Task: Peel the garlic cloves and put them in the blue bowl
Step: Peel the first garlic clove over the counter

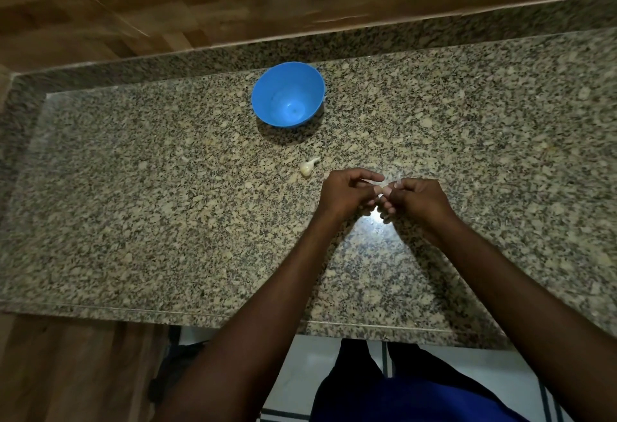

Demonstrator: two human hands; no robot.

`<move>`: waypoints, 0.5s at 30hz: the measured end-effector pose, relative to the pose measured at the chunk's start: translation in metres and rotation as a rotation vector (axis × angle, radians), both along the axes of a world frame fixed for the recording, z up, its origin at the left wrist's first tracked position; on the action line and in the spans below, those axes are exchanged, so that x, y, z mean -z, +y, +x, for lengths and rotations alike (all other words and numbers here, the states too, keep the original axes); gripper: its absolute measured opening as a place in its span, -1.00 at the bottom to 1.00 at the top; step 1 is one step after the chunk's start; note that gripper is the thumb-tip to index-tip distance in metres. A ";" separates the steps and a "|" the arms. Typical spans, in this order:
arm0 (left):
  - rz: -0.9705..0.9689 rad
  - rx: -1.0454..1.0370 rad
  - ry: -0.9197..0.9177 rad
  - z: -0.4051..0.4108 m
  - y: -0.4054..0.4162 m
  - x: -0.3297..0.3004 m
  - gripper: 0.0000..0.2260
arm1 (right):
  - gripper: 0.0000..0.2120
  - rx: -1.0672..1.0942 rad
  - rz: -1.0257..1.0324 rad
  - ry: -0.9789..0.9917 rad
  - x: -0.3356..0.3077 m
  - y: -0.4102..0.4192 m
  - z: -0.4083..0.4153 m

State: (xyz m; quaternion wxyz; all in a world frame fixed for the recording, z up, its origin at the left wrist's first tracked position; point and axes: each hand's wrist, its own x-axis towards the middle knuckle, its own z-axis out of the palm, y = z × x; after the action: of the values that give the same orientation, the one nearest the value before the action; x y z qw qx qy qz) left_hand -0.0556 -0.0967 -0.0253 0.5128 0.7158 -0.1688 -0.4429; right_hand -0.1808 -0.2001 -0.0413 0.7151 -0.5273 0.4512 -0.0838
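A blue bowl (287,94) stands on the granite counter (167,204) toward the back, with nothing visible inside it. One unpeeled garlic clove (307,167) lies on the counter between the bowl and my hands. My left hand (347,193) and my right hand (417,199) meet just above the counter, and both pinch a small pale garlic clove (384,184) between their fingertips. Thin, loose skin shows at the clove's right end. Most of that clove is hidden by my fingers.
The counter's raised granite back edge (334,37) runs behind the bowl, with a wooden wall above it. The front edge (133,311) lies near my body, with tiled floor below. A bright reflection shines on the counter under my hands.
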 end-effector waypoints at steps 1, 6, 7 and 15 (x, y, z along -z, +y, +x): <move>-0.016 0.014 -0.013 -0.001 0.000 -0.001 -0.82 | -0.91 0.000 0.019 -0.001 0.001 0.000 0.000; -0.058 0.105 -0.096 0.001 0.002 0.001 -0.78 | -0.91 0.047 0.169 0.017 0.000 0.000 0.000; -0.055 0.131 -0.114 0.002 0.003 0.001 -0.80 | -0.91 0.061 0.206 0.021 -0.001 0.000 0.000; -0.031 0.110 -0.085 0.007 0.006 0.002 -0.89 | -0.92 0.147 0.418 0.063 -0.003 -0.005 0.008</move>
State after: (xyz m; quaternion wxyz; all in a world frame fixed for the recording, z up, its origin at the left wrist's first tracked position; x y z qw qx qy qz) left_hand -0.0485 -0.0905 -0.0269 0.4914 0.7154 -0.2362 -0.4369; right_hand -0.1732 -0.2047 -0.0385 0.7865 -0.3355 0.5180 -0.0240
